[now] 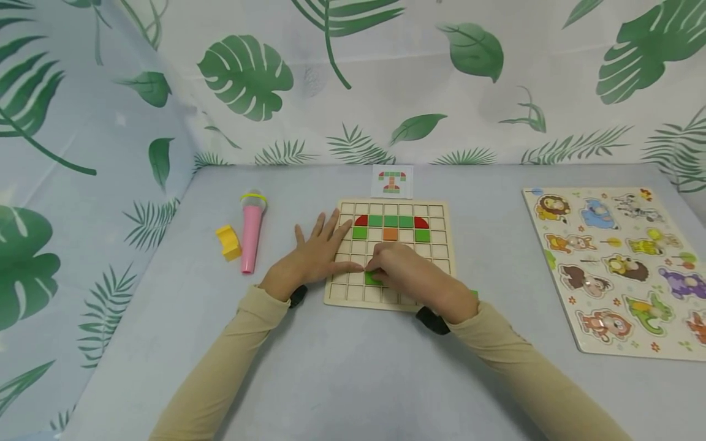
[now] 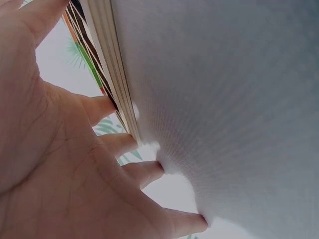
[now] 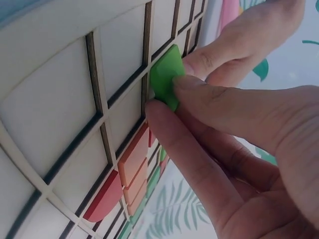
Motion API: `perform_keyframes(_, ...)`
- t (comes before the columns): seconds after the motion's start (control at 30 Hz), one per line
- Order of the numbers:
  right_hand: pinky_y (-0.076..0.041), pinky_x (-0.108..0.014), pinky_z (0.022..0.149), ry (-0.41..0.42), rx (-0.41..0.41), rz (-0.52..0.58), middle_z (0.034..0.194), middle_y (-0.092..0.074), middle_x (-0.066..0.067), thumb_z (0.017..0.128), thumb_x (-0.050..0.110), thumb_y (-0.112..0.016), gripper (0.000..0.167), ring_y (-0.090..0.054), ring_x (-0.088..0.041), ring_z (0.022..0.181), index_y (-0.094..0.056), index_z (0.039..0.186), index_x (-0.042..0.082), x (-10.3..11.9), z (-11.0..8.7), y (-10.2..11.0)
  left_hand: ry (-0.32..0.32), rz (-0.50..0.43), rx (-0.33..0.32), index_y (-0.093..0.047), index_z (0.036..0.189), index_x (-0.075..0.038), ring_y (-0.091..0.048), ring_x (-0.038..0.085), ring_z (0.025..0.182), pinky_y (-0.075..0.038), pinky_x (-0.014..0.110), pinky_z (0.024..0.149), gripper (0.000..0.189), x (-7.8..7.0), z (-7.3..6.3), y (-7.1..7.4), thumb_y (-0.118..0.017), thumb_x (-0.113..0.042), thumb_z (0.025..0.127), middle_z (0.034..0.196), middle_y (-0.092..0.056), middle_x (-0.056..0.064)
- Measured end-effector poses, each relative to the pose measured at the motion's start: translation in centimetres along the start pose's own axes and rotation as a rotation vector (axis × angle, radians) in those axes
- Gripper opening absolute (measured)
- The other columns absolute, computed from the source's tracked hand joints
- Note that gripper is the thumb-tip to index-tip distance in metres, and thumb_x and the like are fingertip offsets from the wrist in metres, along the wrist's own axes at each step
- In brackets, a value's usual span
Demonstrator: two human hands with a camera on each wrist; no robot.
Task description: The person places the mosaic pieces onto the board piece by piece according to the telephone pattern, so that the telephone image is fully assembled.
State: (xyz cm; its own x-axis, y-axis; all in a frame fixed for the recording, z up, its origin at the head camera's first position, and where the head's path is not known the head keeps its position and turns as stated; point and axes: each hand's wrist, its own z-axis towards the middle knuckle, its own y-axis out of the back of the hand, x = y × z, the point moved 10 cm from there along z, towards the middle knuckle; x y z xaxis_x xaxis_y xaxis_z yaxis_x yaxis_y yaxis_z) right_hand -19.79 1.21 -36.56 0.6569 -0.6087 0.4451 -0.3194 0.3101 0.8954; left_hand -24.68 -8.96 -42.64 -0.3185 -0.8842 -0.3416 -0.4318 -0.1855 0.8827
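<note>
A gridded wooden board lies on the table. My left hand spreads its fingers at the board's left side; in the left wrist view, some fingertips of that hand touch the table. My right hand pinches a green square tile between thumb and finger, tilted at a grid cell near the lower left. Higher up are a row of green tiles between two red rounded pieces, and an orange tile. The right wrist view shows another red piece and more orange tiles.
A pattern card sits behind the board. To the left lie a pink toy microphone and a yellow block. An animal puzzle board is at the right. Something green peeks out beside my right wrist.
</note>
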Motion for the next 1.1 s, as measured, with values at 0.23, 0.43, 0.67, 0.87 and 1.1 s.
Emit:
perform_keyframes(0.23,-0.054,-0.024,0.072,0.036,-0.023,-0.036,0.086,-0.069,-0.004,0.087,-0.006,-0.081,0.014,-0.061,-0.014,0.08,-0.083,0.1,0.0,0.6,-0.1,0.0,0.006,-0.002,0.005,-0.005,0.17,-0.017,0.014,0.04,0.159,0.008,0.08,0.113,0.102,0.0,-0.3,-0.1,-0.059,-0.066,0.098,0.174,0.016,0.013)
perform_keyframes(0.43,-0.054,-0.023,0.07,0.053,-0.039,-0.042,0.087,-0.069,-0.005,0.087,-0.006,-0.081,0.014,-0.062,-0.013,0.079,-0.083,0.099,0.0,0.9,-0.3,-0.2,-0.001,0.0,0.006,-0.005,0.17,-0.017,0.013,0.041,0.159,0.007,0.08,0.113,0.102,0.0,-0.4,-0.2,-0.059,-0.065,0.099,0.174,0.015,0.014)
perform_keyframes(0.67,-0.055,-0.025,0.071,0.084,-0.062,-0.055,0.089,-0.068,-0.007,0.09,-0.009,-0.075,0.01,-0.062,-0.016,0.08,-0.08,0.093,0.0,1.1,-0.6,-0.4,-0.008,-0.015,0.002,-0.005,0.17,-0.017,0.013,0.041,0.159,0.008,0.08,0.113,0.102,0.0,-0.5,-0.3,-0.06,-0.064,0.099,0.174,0.015,0.015)
perform_keyframes(0.87,-0.059,-0.033,0.082,0.097,-0.006,0.099,0.103,-0.071,-0.007,0.094,-0.002,-0.075,0.014,-0.068,-0.019,0.094,-0.08,0.107,-0.001,-0.3,-1.8,0.7,-0.016,-0.025,-0.001,-0.005,0.17,-0.017,0.014,0.04,0.159,0.009,0.08,0.113,0.102,-0.1,-0.4,-0.2,-0.06,-0.065,0.098,0.174,0.014,0.014)
perform_keyframes(1.1,-0.059,-0.038,0.081,0.04,0.016,0.149,0.101,-0.073,0.003,0.096,0.004,-0.075,0.012,-0.066,-0.013,0.092,-0.081,0.105,0.007,-3.5,-5.5,5.2,-0.017,-0.009,-0.005,-0.005,0.17,-0.017,0.015,0.039,0.159,0.01,0.08,0.113,0.102,-0.2,-0.3,0.1,-0.059,-0.065,0.099,0.174,0.015,0.013)
